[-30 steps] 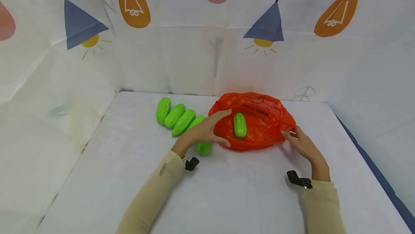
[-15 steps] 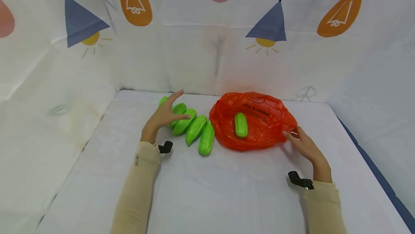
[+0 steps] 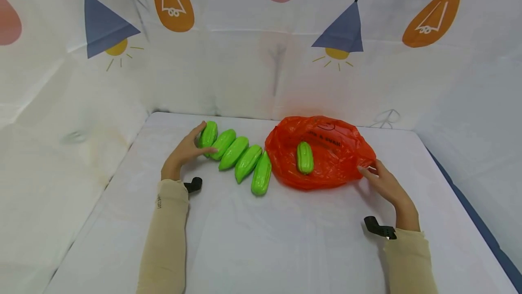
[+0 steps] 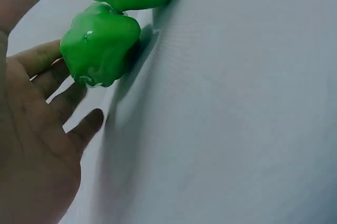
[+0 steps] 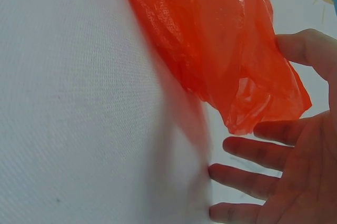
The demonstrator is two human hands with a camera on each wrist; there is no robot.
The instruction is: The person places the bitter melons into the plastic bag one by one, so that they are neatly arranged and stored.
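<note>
A slanting row of several glossy green, ridged, oblong toy vegetables lies on the white table (image 3: 310,239). At the leftmost green vegetable (image 3: 208,134), my left hand (image 3: 183,150) has its fingers along the far side and the thumb held apart. In the left wrist view, fingertips reach behind a green vegetable (image 4: 100,45); firm contact is unclear. A crumpled red plastic bag (image 3: 338,160) lies to the right of the row, with one green vegetable (image 3: 305,158) on or in it. My right hand (image 3: 385,184) touches the bag's right edge, thumb and fingers spread around the red film (image 5: 226,39).
A white cloth backdrop (image 3: 236,72) with printed lamps and bulbs rises behind the table's back edge. White cloth also stands at the left and right sides. The rightmost vegetable (image 3: 261,174) of the row lies close to the bag's left side.
My left hand has moved left from beside the bag, over the row, to the leftmost green vegetable. My right hand has stayed at the bag's edge.
</note>
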